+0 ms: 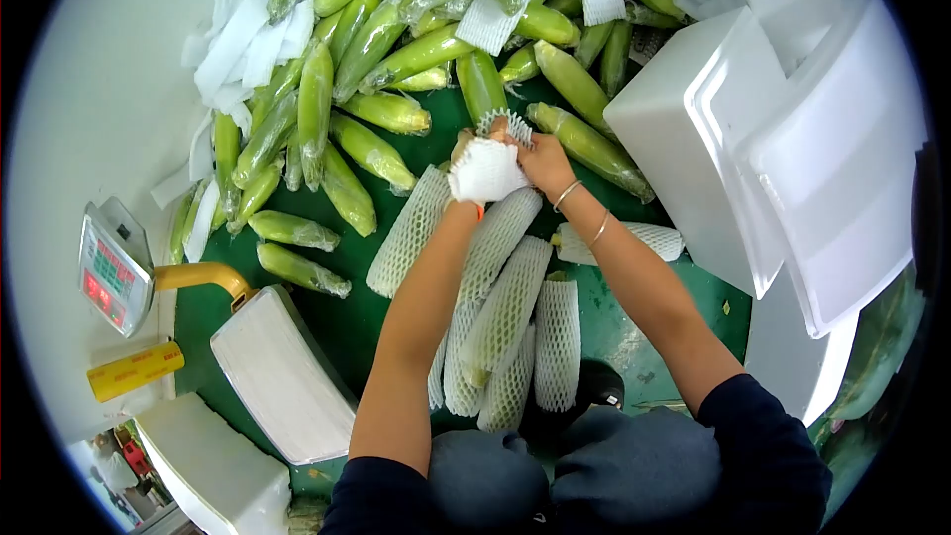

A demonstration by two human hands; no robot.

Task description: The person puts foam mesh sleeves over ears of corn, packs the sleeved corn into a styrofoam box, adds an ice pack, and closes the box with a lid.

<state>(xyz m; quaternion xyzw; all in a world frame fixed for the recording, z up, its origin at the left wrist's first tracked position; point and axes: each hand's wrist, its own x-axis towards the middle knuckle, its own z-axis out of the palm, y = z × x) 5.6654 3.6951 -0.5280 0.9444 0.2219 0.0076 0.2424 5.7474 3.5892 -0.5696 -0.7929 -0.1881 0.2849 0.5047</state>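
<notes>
A white foam net sleeve [487,168] is bunched over my left hand [462,147], hiding most of it. The fingers that show are closed at the near end of a plastic-wrapped ear of corn [480,84]. My right hand [547,160] pinches the sleeve's open mesh edge [507,125] beside that corn end. Just below my hands lie several ears in foam nets, including a netted ear [507,302] and another netted ear [557,347]. One more netted ear [634,242] rests under my right forearm.
A large heap of wrapped corn [371,40] spreads ahead, with loose white foam nets [260,45] on its left. White foam boxes [684,109] stand at right. At left are a scale with a lit display [111,272], its white-topped platform [282,376] and a yellow roll [136,371].
</notes>
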